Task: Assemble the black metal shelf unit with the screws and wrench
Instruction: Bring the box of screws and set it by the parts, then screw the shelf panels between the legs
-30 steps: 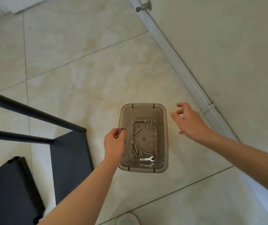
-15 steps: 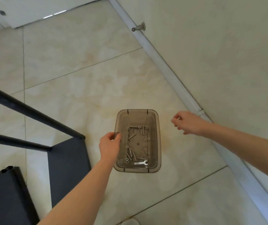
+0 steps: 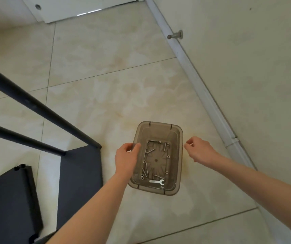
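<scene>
A smoky clear plastic bin (image 3: 160,126) sits on the tiled floor. Inside lie several silver screws (image 3: 149,152) and a small flat silver wrench (image 3: 157,181) near its front wall. My left hand (image 3: 126,160) grips the bin's left rim, thumb inside. My right hand (image 3: 200,150) hovers just off the bin's right rim with fingers curled and pinched; I cannot tell whether it touches the rim. The black metal shelf unit lies at the left: two black poles (image 3: 40,110) and a dark shelf panel (image 3: 81,180).
A second black shelf panel (image 3: 9,199) lies at the lower left. A white baseboard (image 3: 204,92) runs diagonally along the wall on the right, with a metal door stopper (image 3: 174,35) on it. A white door (image 3: 81,6) is at the top.
My right hand has closed from spread fingers and come in toward the bin's right rim. My left hand stays on the left rim. The camera has tilted up, showing more floor and the door.
</scene>
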A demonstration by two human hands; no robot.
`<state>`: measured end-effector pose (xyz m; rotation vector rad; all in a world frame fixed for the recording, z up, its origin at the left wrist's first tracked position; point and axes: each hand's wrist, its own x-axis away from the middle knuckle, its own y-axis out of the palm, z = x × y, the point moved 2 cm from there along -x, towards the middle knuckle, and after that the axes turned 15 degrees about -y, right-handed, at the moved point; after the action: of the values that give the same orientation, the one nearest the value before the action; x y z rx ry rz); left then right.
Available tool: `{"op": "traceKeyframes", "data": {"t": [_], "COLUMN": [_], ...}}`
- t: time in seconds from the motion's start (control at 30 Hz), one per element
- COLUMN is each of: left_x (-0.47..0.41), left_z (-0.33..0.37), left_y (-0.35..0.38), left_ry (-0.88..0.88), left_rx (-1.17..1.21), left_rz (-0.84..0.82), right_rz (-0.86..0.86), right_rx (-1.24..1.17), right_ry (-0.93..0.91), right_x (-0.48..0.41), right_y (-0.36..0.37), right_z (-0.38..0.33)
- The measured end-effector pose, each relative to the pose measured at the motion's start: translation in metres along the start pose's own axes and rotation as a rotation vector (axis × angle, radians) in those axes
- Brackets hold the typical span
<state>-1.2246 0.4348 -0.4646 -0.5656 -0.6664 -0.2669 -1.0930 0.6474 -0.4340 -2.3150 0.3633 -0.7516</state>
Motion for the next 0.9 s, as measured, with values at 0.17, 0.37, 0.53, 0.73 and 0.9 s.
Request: {"op": "traceKeyframes", "data": {"t": [0.17, 0.37, 0.53, 0.73, 0.9], "left_x": [0.012, 0.043, 0.096, 0.157, 0.199], "left_z": [0.005, 0.011, -0.001, -0.015, -0.032], "left_y": [-0.010, -0.047, -0.076, -0.108, -0.139], "left_ry": [0.018, 0.027, 0.046, -0.026, -0.072], "left_rx": [0.010, 0.072, 0.009, 0.043, -0.055], "left_rz": [0.111, 0.265, 0.162, 0.028, 0.037], "right_rz": [0.148, 0.056, -0.083, -0.175, -0.177], "right_rx": [0.158, 0.209, 0.158, 0.112, 0.058], "right_ry": [-0.196, -0.474, -0.707, -0.869, -0.918], "right_x": [-0.024, -0.040, -0.040, -0.022, -0.018], "right_y": [-0.026, -0.027, -0.006, 0.013, -0.001], "right_z": [-0.030, -0.097, -0.180, -0.278, -0.339]}}
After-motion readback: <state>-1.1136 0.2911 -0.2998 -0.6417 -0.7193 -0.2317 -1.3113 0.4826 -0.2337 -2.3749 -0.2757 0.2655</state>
